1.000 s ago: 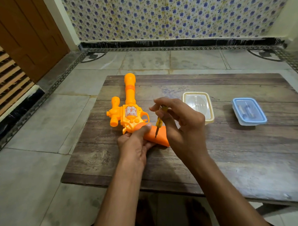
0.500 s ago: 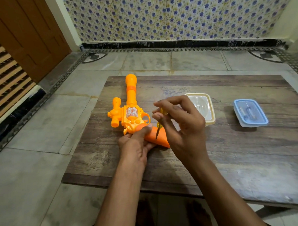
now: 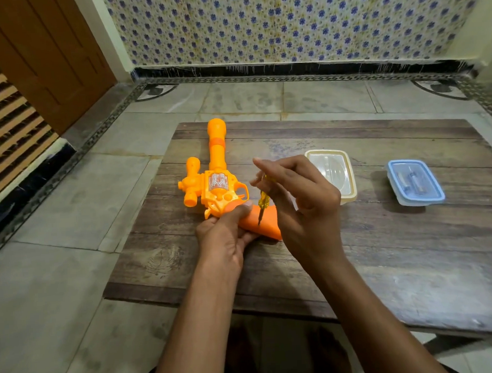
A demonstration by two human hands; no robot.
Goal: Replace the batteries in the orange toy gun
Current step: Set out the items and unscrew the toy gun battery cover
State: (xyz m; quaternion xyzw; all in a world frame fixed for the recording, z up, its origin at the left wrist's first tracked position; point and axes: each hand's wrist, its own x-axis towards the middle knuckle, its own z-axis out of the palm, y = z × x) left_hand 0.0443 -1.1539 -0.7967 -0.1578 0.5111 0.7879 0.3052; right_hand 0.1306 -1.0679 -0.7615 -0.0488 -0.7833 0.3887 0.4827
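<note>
On wooden table point(image 3: 383, 265), tiled floor point(image 3: 58, 251), toy gun point(image 3: 218, 184)

Both forearms are bare to the near edge of the view, with no sleeves showing. The left hand point(image 3: 227, 238) and right hand point(image 3: 305, 209) wear no gloves, rings or watch.

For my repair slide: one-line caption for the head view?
Left hand steadies the orange toy gun while the right hand sets a screwdriver on its grip.
</note>
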